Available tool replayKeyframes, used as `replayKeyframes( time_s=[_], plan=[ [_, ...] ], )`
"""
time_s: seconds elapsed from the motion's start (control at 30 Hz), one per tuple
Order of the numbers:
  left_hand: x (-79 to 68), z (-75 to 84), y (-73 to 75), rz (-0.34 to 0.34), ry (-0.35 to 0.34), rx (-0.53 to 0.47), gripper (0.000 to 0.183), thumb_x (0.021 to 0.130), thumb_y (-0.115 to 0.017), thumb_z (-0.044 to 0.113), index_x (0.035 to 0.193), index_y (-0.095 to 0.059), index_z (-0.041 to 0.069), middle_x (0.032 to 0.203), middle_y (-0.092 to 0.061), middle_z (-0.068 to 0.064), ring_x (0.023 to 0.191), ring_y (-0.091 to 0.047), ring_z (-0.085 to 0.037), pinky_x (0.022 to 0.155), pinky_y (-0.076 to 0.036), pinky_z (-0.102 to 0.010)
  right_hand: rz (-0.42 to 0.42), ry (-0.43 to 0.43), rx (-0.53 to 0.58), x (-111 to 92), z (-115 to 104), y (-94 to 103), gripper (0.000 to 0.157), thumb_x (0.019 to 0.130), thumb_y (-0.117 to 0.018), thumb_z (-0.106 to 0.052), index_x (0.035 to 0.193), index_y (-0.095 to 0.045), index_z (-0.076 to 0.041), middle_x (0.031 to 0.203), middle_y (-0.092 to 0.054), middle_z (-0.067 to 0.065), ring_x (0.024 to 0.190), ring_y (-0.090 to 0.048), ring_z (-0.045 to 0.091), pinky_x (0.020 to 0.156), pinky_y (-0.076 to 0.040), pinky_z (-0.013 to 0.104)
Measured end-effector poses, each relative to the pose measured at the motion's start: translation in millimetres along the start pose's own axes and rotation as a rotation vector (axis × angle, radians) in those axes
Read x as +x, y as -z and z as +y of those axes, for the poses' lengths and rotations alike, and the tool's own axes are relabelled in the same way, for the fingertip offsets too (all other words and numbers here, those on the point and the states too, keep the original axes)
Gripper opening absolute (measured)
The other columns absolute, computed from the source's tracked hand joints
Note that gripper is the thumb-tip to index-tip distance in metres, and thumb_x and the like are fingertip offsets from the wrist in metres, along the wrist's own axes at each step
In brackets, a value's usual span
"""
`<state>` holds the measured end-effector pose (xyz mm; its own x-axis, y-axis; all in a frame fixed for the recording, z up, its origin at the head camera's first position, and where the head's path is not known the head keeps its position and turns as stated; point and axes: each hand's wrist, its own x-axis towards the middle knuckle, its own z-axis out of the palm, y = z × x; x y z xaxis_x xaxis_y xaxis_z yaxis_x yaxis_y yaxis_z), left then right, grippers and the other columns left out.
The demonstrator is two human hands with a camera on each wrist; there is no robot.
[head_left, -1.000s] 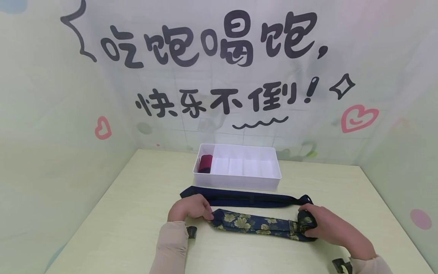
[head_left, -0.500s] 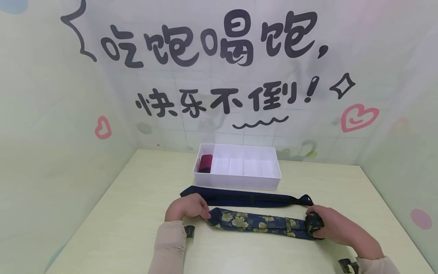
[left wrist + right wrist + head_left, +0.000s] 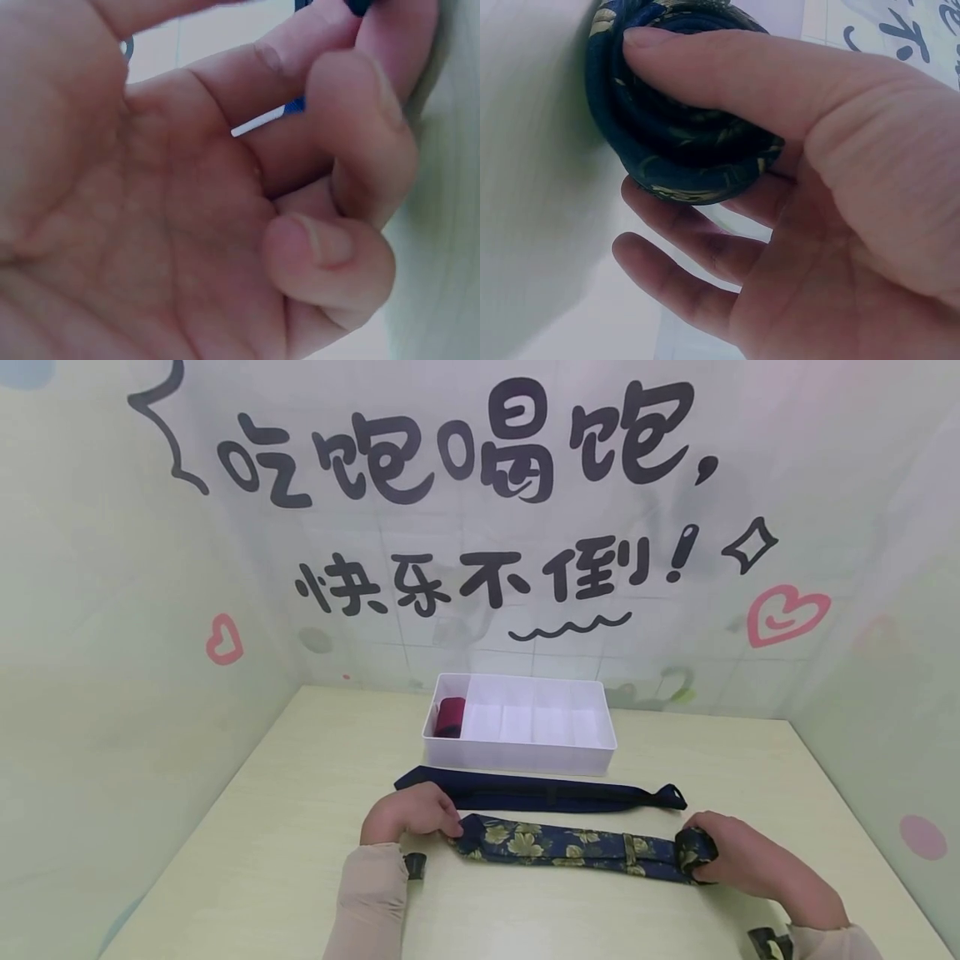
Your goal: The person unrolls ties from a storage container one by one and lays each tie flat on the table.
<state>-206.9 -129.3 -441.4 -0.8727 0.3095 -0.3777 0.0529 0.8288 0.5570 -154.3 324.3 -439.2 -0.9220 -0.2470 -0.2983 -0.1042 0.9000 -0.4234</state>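
Note:
A navy necktie with yellow-green flowers (image 3: 555,847) lies stretched across the near part of the table, its right end wound into a roll. In the head view my left hand (image 3: 412,810) pinches the pointed left end; the left wrist view shows its fingers curled, with a bit of dark cloth at the top. My right hand (image 3: 750,856) grips the roll (image 3: 696,853) between thumb and fingers. Seen from the right wrist, the thumb presses on the side of the coiled necktie (image 3: 697,169). Just behind lies a plain navy necktie (image 3: 517,791), flat and folded lengthwise.
A white divided box (image 3: 525,756) stands behind the two neckties, with a rolled dark red necktie (image 3: 451,717) in its leftmost compartment. Printed curtains surround the table (image 3: 262,827) at the back and sides.
The right hand has moved right with the roll, and the floral necktie's narrow loop now shows left of it. The left hand has shifted slightly left with the pointed end.

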Motion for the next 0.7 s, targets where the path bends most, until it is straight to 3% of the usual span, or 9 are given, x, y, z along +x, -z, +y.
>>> replayKeyframes(
  time_s=[0.17,0.4,0.7],
  plan=[
    [0.6,4.6,-1.3,0.005,-0.015,-0.019,0.024,0.083,-0.082,0.037,0.074,-0.075,0.016,0.068,-0.062,0.007,0.067,-0.05,-0.011,0.062,-0.039,-0.026,0.001,-0.002,-0.006,0.6,-1.4,0.1,0.048,0.074,-0.089,-0.011,0.114,-0.064,-0.005,0.113,-0.07,0.008,0.106,-0.066,0.03,0.087,-0.055,0.051],
    [-2.2,10.2,-0.9,0.033,-0.05,-0.026,0.017,0.083,-0.082,0.029,0.076,-0.076,0.014,0.07,-0.063,0.007,0.068,-0.05,-0.011,0.062,-0.038,-0.026,0.005,-0.008,0.01,-2.6,-2.9,4.3,0.049,0.075,-0.089,-0.013,0.115,-0.063,-0.005,0.114,-0.069,0.008,0.107,-0.066,0.03,0.087,-0.055,0.05],
    [-12.1,-2.4,16.4,0.041,-0.084,-0.034,0.017,0.086,-0.079,0.027,0.075,-0.074,0.014,0.068,-0.058,0.007,0.066,-0.046,-0.012,0.06,-0.036,-0.027,0.043,0.06,0.077,-10.4,-14.1,14.2,0.052,0.079,-0.088,-0.02,0.121,-0.06,-0.007,0.118,-0.069,0.01,0.108,-0.067,0.03,0.084,-0.056,0.045]
  ],
)
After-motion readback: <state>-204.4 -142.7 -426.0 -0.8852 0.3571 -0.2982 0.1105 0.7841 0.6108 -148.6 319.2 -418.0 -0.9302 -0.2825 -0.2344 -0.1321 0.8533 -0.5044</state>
